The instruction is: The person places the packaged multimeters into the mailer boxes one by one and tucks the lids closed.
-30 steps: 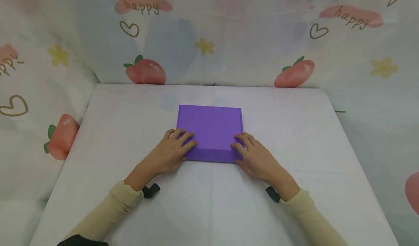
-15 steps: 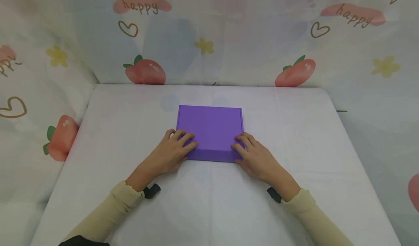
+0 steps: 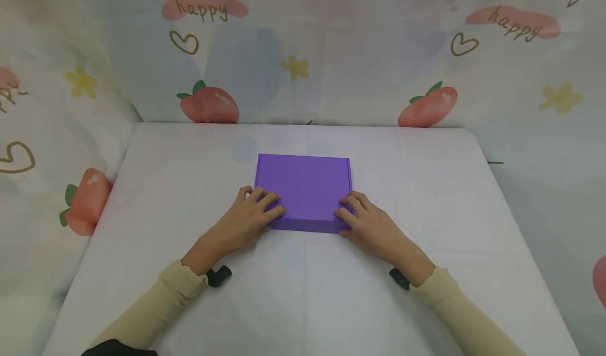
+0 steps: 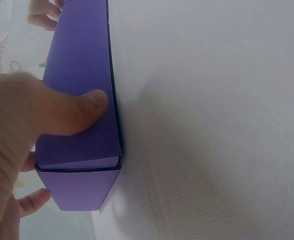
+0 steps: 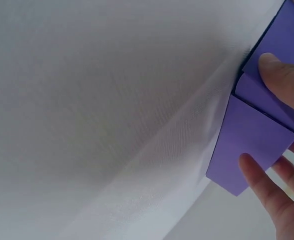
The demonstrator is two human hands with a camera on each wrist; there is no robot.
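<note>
A flat purple cardboard box lies with its lid down on the white-covered table. My left hand grips its near left corner. In the left wrist view the thumb lies on the box's front face, and other fingers reach over the top and side. At the near right corner my right hand holds the box in much the same way. The right wrist view has the right thumb on the front panel and a finger against the side wall. The inside of the box is hidden.
White cloth covers the table. A printed curtain with fruit, hearts and flowers stands along the back and both sides. A black object shows at the bottom left edge.
Both hands keep the same hold on the box's near corners. The head view has shifted slightly, and the box's front face looks a little narrower in it.
</note>
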